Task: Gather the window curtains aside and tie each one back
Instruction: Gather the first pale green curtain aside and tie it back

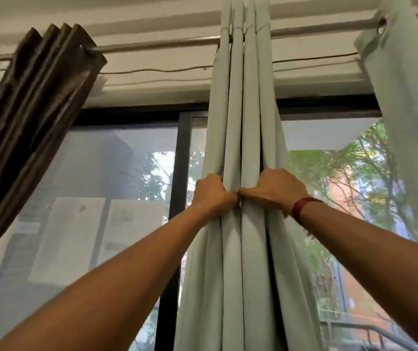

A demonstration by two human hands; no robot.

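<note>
A pale green curtain (243, 117) hangs bunched into tight folds from the metal rod (157, 44) at the middle of the window. My left hand (211, 192) grips the folds on the bunch's left side. My right hand (273, 190), with a dark red band at the wrist, grips the folds on its right side. Both hands sit at the same height, thumbs nearly touching across the front of the bunch. A brown curtain (33, 117) hangs gathered at the left. Another pale green curtain (410, 102) hangs at the right edge.
Behind the curtains is a dark-framed window (177, 173) with a mesh screen; trees and a brick building show outside. A thin wire (157, 70) runs along the wall below the rod. A railing (370, 328) is visible low at the right.
</note>
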